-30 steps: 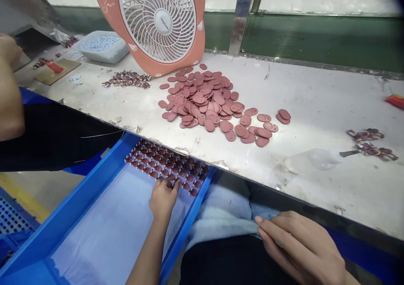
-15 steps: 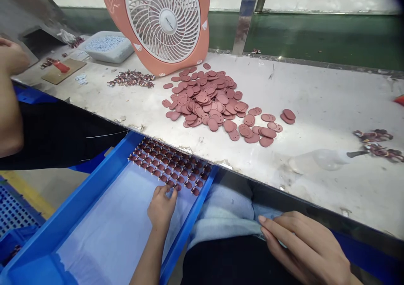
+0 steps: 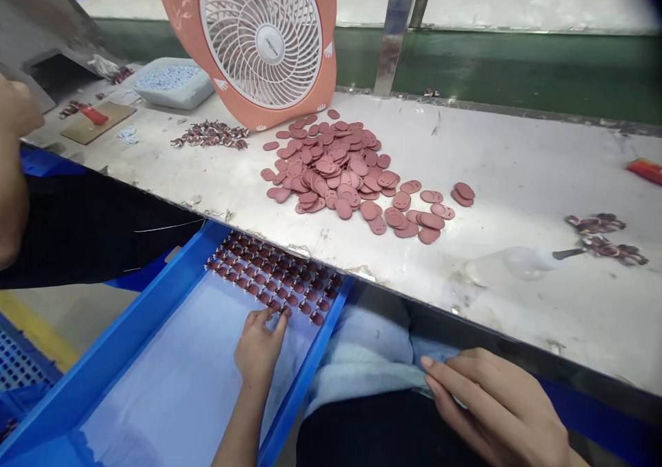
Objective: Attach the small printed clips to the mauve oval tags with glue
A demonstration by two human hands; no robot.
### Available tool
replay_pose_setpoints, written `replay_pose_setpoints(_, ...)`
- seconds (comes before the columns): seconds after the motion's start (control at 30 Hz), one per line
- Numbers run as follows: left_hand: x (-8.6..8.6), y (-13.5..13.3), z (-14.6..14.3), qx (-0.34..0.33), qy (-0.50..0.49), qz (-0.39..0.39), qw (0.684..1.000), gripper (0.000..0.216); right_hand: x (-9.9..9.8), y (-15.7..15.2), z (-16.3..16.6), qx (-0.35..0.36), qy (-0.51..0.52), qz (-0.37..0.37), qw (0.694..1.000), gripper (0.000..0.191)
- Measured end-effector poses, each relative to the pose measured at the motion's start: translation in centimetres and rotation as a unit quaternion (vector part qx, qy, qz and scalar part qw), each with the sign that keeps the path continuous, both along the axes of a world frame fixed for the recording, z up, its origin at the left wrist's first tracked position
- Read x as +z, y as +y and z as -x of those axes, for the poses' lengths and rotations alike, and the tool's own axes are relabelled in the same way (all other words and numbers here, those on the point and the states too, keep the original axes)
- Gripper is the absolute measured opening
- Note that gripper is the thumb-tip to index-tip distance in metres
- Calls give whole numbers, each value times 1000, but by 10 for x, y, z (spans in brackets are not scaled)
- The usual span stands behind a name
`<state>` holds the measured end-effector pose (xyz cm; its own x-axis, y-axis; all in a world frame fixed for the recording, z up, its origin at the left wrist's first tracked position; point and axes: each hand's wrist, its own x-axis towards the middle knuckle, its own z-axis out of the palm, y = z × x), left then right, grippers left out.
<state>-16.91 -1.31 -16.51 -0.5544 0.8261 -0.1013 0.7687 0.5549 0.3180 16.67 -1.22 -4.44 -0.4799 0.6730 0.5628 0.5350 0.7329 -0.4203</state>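
Head view, from my remote seat: I see the white bench [image 3: 527,150] sweeping across 12 to 4 o'clock and the blue tray [image 3: 124,343] at 8. Oval discs [image 3: 336,167] lie heaped just toward 12. At 4, the right hand [image 3: 504,405] has fingertips drawn together, contents hidden. At 7, the left hand [image 3: 256,346] curls thumb and finger about a small brown piece [image 3: 288,311] on the tray rows' near edge; pinching or merely touching, I cannot tell. I judge this as alignment, calling for a light touch that spares its neighbours.
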Motion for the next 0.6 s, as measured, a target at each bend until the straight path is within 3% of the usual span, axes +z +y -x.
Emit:
replay_pose_setpoints(0.13,26,7,-21,-42,25,-181,982,21,2,1,-14,-84,19,-32,996,30)
replay_pose_setpoints(0.23,55,28,-49,-109,36,-320,940,22,1,8,-26,-223,59,-76,970,38)
replay_pose_setpoints(0.3,78,50,-72,-171,36,-371,912,19,0,16,-32,-313,99,-81,941,43)
replay_pose_setpoints(0.4,110,85,-103,-283,33,-377,881,25,4,34,-37,-377,125,-11,918,56)
replay_pose_setpoints(0.47,125,99,-117,-364,48,-312,876,38,8,46,-36,-375,105,58,919,65)
replay_pose_setpoints(0.53,131,102,-123,-425,47,-265,865,53,12,55,-34,-358,87,111,923,67)
replay_pose_setpoints(0.6,129,95,-125,-467,15,-275,841,61,14,61,-31,-340,89,148,924,59)
